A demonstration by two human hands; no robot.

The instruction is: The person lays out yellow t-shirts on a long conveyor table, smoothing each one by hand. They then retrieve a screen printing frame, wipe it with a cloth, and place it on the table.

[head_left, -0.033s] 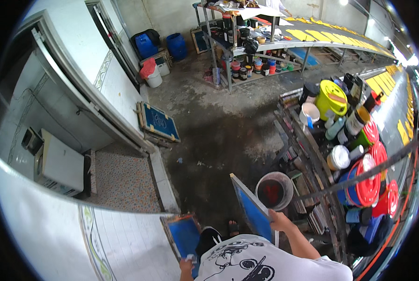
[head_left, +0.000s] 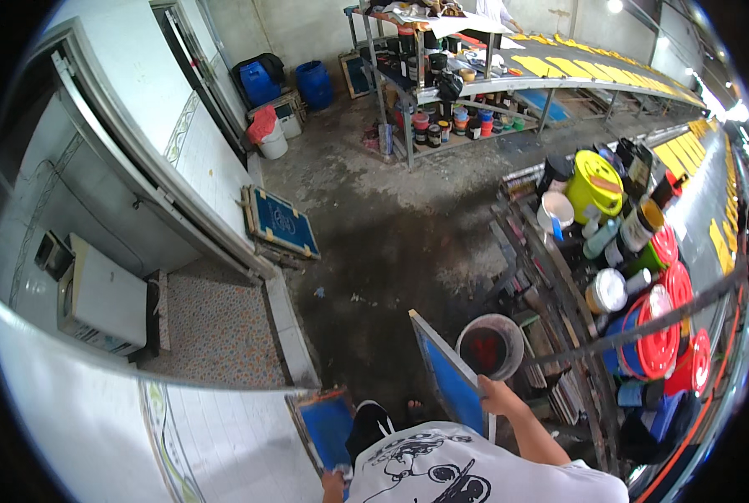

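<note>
— Right, what do we have in each hand?

— We carry two blue screen frames. Our right hand (head_left: 498, 394) is clenched on the near top edge of the larger blue screen frame (head_left: 446, 377), so that frame lies forward and to the left of the grip, standing on edge with its long axis running away from us towards the dark, stained floor (head_left: 391, 243).

— And the other side?

— Our left hand (head_left: 334, 484) sits at the bottom of the view, closed on the near corner of the smaller blue screen frame (head_left: 324, 426). That frame also stretches ahead of its grip, its long axis pointing forward and slightly left, close beside the tiled wall (head_left: 215, 436).

— What is nearest the larger frame?

— A round bucket (head_left: 489, 345) with dark red ink inside sits on the floor just right of the larger frame, near our right hand. Beyond the bucket, further right, we see a rack crowded with red-lidded tubs (head_left: 653, 335) and a yellow pail (head_left: 594, 186).

— Anything ahead of us?

— A third blue frame (head_left: 281, 221) leans at the doorway, well ahead of the smaller frame and left of the larger one. Far beyond it a shelf (head_left: 441, 92) holds small jars.

— Which hand is nearer the bucket?

— The right one, clearly; the left is well apart from it, across our printed white shirt (head_left: 450, 469).
</note>
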